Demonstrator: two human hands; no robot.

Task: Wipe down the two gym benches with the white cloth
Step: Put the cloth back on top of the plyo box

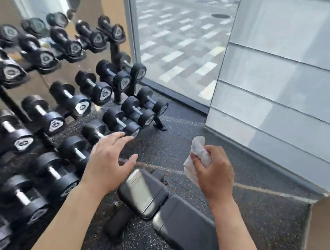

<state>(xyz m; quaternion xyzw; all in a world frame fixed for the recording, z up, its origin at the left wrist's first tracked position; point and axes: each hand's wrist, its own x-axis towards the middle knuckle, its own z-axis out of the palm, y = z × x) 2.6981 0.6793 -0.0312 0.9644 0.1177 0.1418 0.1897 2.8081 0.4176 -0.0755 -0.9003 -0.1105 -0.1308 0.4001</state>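
Observation:
One black padded gym bench lies below me, its small seat pad (143, 193) toward the dumbbell rack and its long back pad (187, 228) running to the lower right. My right hand (215, 173) hovers above the floor past the bench and grips a crumpled white cloth (196, 156). My left hand (107, 158) floats above the seat pad with its fingers spread and holds nothing. Only this one bench is in view.
A rack of black dumbbells (59, 106) fills the left side in front of a mirror. Dark speckled rubber floor (255, 207) surrounds the bench. A glass wall (179, 39) stands ahead, a grey panelled wall (295, 103) at right, a beige block (327, 237) at far right.

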